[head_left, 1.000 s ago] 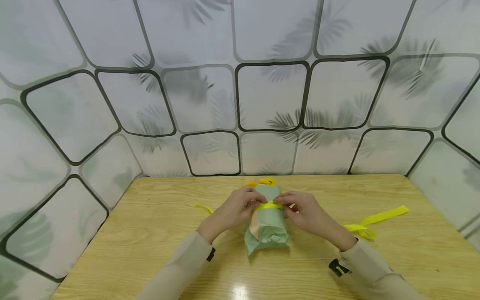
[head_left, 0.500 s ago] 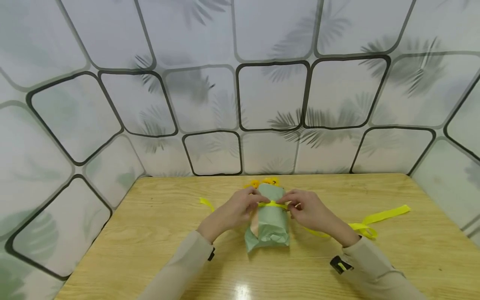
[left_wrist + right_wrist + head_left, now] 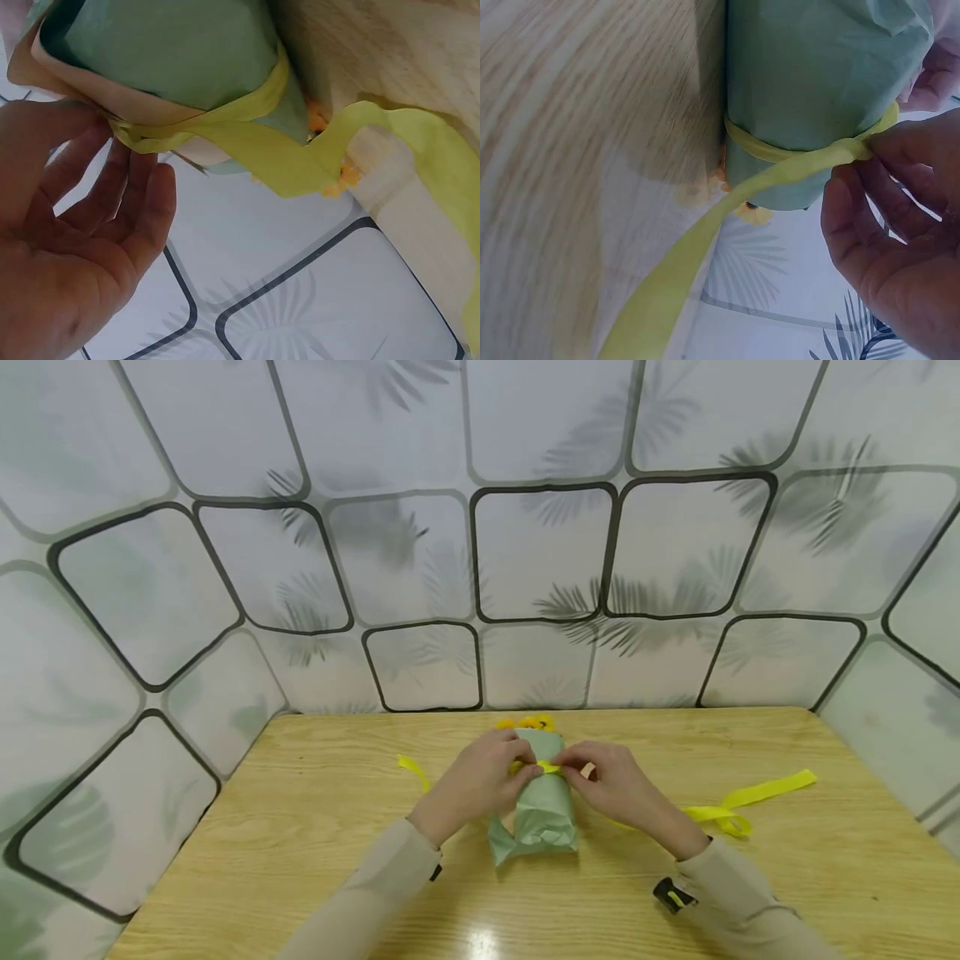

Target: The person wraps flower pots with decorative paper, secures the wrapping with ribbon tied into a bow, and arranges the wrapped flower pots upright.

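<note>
A bouquet in pale green wrapping paper [image 3: 546,814] lies on the wooden table, its yellow-orange flowers [image 3: 536,722] poking out at the far end. Round its middle runs a yellow ribbon [image 3: 761,147], crossed at the front. My left hand [image 3: 487,777] pinches the ribbon between thumb and fingertips at the paper's left side. From the right, my right hand [image 3: 611,781] pinches the ribbon close by. In the left wrist view the left hand [image 3: 90,195] has its thumb and fingertips at the ribbon; the right wrist view shows the right hand [image 3: 900,195] gripping a ribbon strand.
The ribbon's long tail [image 3: 757,793] lies looped on the table's right side. A shorter ribbon end [image 3: 411,768] sticks out left of the left hand. Behind the table [image 3: 322,793] stands a patterned wall [image 3: 543,552]. Each sleeve cuff has a dark wrist device.
My left thumb has moved over onto the ribbon at the front of the paper, and the left hand has turned slightly. The right hand stays nearly in place, still pinching.
</note>
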The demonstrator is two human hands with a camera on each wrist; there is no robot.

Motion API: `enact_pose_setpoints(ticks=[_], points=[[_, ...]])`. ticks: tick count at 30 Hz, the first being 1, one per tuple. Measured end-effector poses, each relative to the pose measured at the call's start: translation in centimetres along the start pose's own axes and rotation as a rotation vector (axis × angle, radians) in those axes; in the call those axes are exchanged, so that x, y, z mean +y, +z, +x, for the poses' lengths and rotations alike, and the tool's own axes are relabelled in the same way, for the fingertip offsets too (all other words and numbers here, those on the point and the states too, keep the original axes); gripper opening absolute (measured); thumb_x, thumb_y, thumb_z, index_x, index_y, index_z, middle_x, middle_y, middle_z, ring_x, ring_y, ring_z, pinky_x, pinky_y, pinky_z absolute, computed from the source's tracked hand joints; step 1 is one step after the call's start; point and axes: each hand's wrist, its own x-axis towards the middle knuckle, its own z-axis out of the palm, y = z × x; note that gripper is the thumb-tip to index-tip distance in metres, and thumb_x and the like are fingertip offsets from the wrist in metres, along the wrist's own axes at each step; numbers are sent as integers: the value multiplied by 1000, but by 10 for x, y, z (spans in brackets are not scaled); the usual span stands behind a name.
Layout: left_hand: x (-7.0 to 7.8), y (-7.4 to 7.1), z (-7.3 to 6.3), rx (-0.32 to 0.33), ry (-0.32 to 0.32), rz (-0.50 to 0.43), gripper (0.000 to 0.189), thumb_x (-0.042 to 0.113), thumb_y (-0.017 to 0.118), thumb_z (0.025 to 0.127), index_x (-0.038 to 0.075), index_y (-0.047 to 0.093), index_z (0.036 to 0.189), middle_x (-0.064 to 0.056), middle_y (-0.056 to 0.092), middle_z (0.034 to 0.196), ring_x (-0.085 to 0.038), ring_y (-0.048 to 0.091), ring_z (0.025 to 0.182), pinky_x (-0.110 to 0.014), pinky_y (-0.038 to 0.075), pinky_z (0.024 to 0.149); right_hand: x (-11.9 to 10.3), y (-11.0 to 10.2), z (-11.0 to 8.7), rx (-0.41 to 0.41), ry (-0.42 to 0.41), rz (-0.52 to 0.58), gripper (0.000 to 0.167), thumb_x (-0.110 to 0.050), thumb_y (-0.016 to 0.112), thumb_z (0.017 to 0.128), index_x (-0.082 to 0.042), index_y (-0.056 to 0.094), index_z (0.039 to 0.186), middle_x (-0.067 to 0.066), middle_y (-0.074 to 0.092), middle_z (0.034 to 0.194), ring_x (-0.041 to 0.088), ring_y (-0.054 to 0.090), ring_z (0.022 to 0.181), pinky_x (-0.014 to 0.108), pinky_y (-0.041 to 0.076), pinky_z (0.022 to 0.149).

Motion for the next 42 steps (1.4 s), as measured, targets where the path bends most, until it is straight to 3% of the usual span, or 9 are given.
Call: enact_pose_setpoints(ticks=[8, 14, 19, 23, 31, 39, 42], points=[[1, 4, 3, 4, -17, -37, 11, 21, 67, 100, 10, 70, 100, 0, 69, 91, -10, 57, 77, -20, 49, 69, -4, 7, 7, 105, 60, 13, 9, -2, 68, 95, -11, 65, 94, -2, 71, 79, 8, 66, 72, 21, 54, 59], [-1, 7, 3, 38, 36, -29, 11, 16, 65, 101, 9, 60, 108, -2, 68, 93, -14, 65, 81, -24, 53, 72, -1, 12, 9, 131, -53, -18, 13, 4, 73, 90, -9, 75, 91, 1, 73, 83, 9, 67, 72, 21, 56, 62], [-3, 9, 3, 40, 90, 35, 6, 11, 59, 104, 9, 61, 110, -3, 66, 101, -16, 65, 90, -27, 56, 79, 2, 11, 9, 110, -146, -40, 17, 11, 72, 87, -4, 79, 94, 3, 71, 84, 11, 66, 73, 23, 58, 65], [-3, 8, 2, 29, 78, 39, 8, 10, 57, 105, 10, 60, 112, -3, 64, 103, -15, 63, 91, -27, 56, 79, 1, 10, 10, 67, -160, -20, 20, 12, 68, 89, 1, 78, 101, 6, 70, 88, 15, 66, 77, 24, 59, 67], [-4, 8, 3, 5, 53, -34, 13, 5, 51, 106, 8, 59, 116, -5, 63, 109, -15, 61, 97, -29, 56, 82, 2, 10, 9, 57, -196, -5, 30, 12, 64, 89, 5, 74, 117, 10, 67, 94, 9, 50, 66, 20, 43, 57], [-4, 3, 3, -26, 21, -92, 19, 6, 47, 108, 6, 63, 119, -7, 62, 109, -15, 58, 93, -26, 54, 80, 0, 9, 7, 8, -195, -22, 34, 2, 67, 93, 7, 69, 126, 12, 61, 106, 14, 51, 76, 23, 47, 63], [-4, 2, 2, -26, 19, -104, 21, 6, 48, 108, 5, 65, 120, -8, 63, 109, -16, 59, 92, -26, 54, 80, 0, 9, 9, -5, -208, -69, 29, -1, 70, 94, 4, 73, 122, 8, 58, 102, 11, 50, 76, 22, 46, 65]])
